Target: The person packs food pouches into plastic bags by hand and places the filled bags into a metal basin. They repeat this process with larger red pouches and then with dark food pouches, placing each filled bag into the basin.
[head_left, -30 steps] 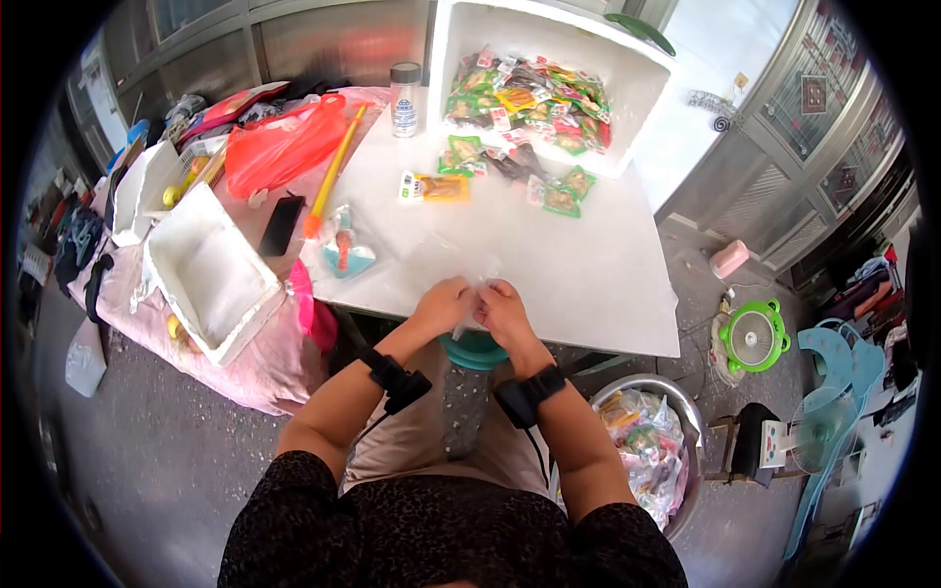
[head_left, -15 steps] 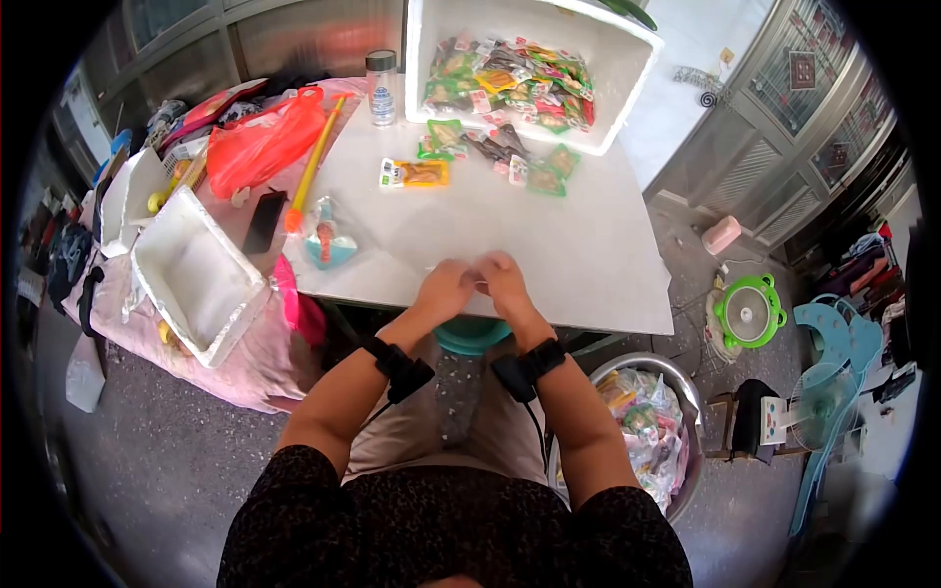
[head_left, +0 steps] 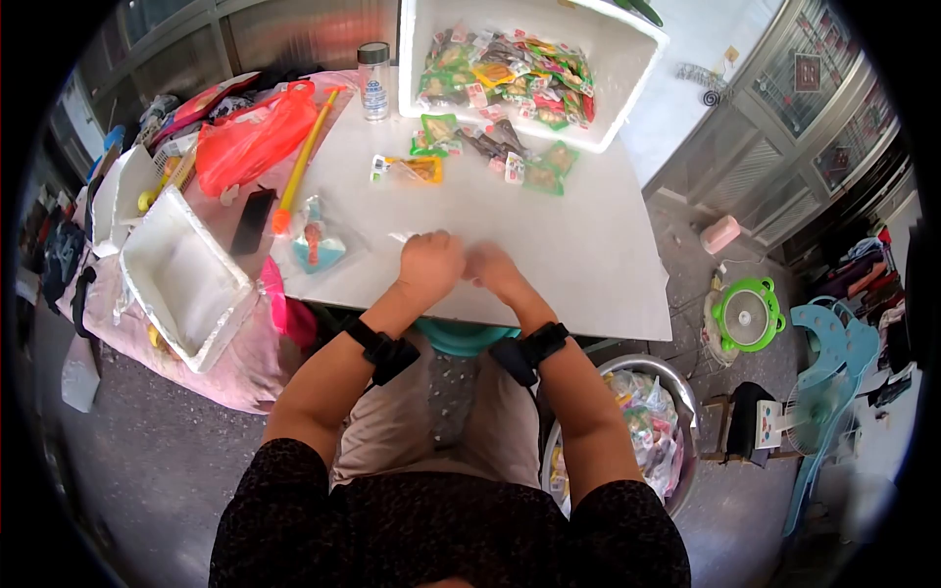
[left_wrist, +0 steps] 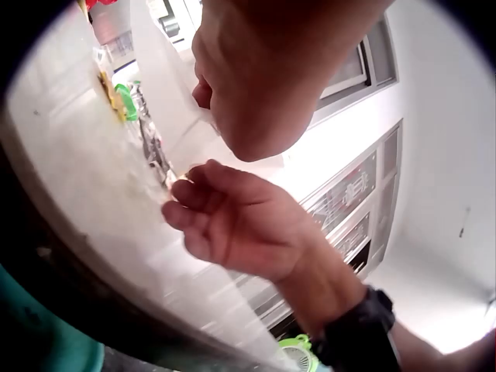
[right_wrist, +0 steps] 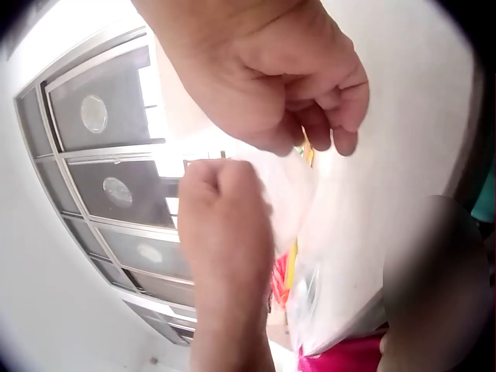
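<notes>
Over the near part of the white table [head_left: 588, 265], my left hand [head_left: 429, 265] makes a fist that grips a clear, whitish plastic bag [right_wrist: 291, 194]. The thin bag [left_wrist: 159, 85] hangs from that fist in the left wrist view. My right hand [head_left: 495, 269] is close beside it, blurred in the head view. Its fingers are curled, with thumb and forefinger pinching at the bag's edge. Farther back lie a yellow snack packet [head_left: 407, 169], green packets [head_left: 549, 169] and dark packets [head_left: 490, 147].
A white foam box [head_left: 627, 78] full of snack packets stands at the back. Left are a bottle [head_left: 374, 83], a yellow stick [head_left: 304, 162], a printed clear bag [head_left: 317, 240], a phone [head_left: 253, 220] and a foam tray [head_left: 186, 279]. A metal basin [head_left: 691, 431] of packets is by my right leg.
My hands, together at the table's near edge a second ago, are now slightly apart and farther over the table. The left hand has turned into a fist. The head view has shifted a little.
</notes>
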`<state>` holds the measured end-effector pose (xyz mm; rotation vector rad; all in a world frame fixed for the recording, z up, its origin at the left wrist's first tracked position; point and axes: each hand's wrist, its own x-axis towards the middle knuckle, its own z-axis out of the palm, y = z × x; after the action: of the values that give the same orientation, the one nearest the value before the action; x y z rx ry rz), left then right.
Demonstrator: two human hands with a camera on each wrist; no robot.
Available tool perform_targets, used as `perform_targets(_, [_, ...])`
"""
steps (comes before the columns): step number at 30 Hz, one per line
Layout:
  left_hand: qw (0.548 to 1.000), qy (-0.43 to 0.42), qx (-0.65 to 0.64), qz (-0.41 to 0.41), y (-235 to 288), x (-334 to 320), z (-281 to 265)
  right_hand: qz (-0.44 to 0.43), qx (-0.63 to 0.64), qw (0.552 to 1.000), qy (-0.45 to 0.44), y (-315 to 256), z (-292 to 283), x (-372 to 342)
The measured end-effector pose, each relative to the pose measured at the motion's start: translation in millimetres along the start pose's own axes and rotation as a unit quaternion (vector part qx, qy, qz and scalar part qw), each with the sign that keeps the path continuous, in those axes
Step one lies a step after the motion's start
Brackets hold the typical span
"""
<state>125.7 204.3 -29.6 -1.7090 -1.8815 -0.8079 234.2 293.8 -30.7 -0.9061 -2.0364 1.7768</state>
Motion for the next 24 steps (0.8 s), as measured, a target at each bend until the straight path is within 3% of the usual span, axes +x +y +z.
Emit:
perform_targets(3, [0.999, -0.032, -0.019, 0.006, -9, -20, 33, 0.018, -0.116, 0.992, -0.052, 18, -38, 33])
perform_targets(6, [0.996, -0.026, -0.070, -0.042, -15, -33, 55, -0.027, -0.142, 0.990, 0.002, 36, -92, 81])
perform_targets(8, [0.994, -0.017, -0.096, -0.057, -15, -31, 51, -0.112, -0.325, 0.932, 0.110, 35, -115, 117])
perform_targets(11, [0.988, -0.070, -0.102, -0.093, -18, -30, 52, -0.188, -0.403, 0.876, 0.188, 60, -151, 205])
perform_targets(14, [0.984, -0.108, -0.107, -0.090, -19, -30, 52, -0.079, -0.387, 0.887, 0.239, 18, -137, 221])
perform_targets(20, [0.985, -0.091, -0.131, -0.066, -20, -26, 49, 0.001, -0.480, 0.851, 0.214, -27, -100, 242])
perform_targets(22, [0.986, -0.084, -0.125, -0.065, -20, -28, 53, 0.009, -0.424, 0.890, 0.167, -7, -108, 269])
perform_targets(24, [0.988, -0.079, -0.119, -0.064, -23, -28, 55, -0.021, -0.404, 0.902, 0.154, 2, -109, 279])
